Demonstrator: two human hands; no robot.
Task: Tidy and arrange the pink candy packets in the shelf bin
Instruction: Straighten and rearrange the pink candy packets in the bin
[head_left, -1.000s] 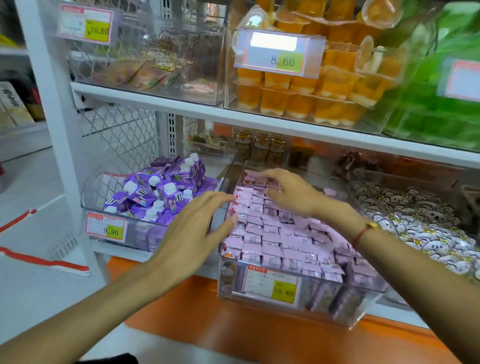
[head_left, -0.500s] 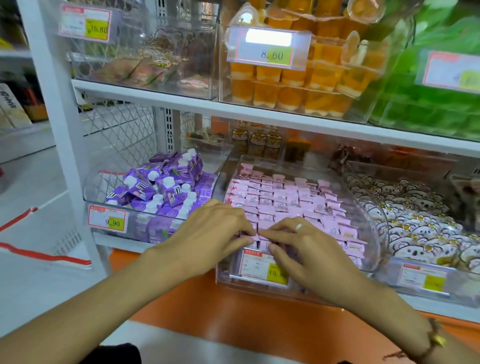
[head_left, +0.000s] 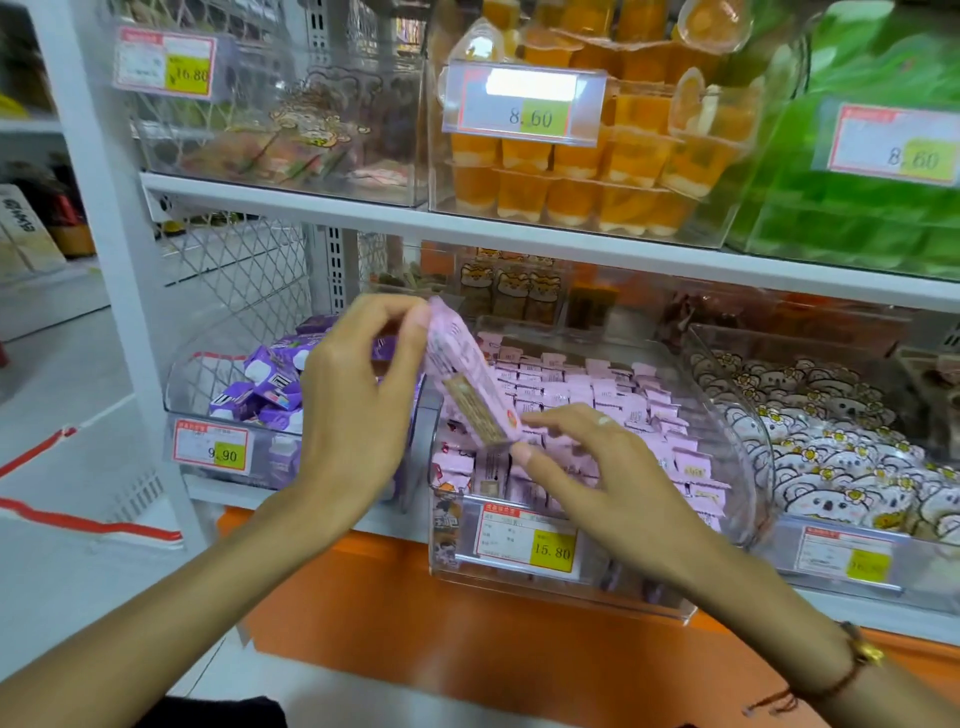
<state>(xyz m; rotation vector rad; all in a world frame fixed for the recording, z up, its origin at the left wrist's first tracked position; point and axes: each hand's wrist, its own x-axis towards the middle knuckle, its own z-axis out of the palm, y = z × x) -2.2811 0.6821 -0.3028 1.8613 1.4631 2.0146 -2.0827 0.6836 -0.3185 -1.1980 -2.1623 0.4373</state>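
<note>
My left hand (head_left: 358, 395) and right hand (head_left: 587, 467) pinch a tilted row of pink packets (head_left: 467, 384) — print blurred — above the clear bin (head_left: 727, 415) on the white shelf (head_left: 571, 244)

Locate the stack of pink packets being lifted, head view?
Centre of the head view: the pink packet stack is tilted above the front-left corner of the pink candy bin, pinched between the left hand at its top and the right hand at its bottom.

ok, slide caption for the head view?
Both hands, left hand and right hand, hold a pink packet stack tilted above the clear bin.
</note>
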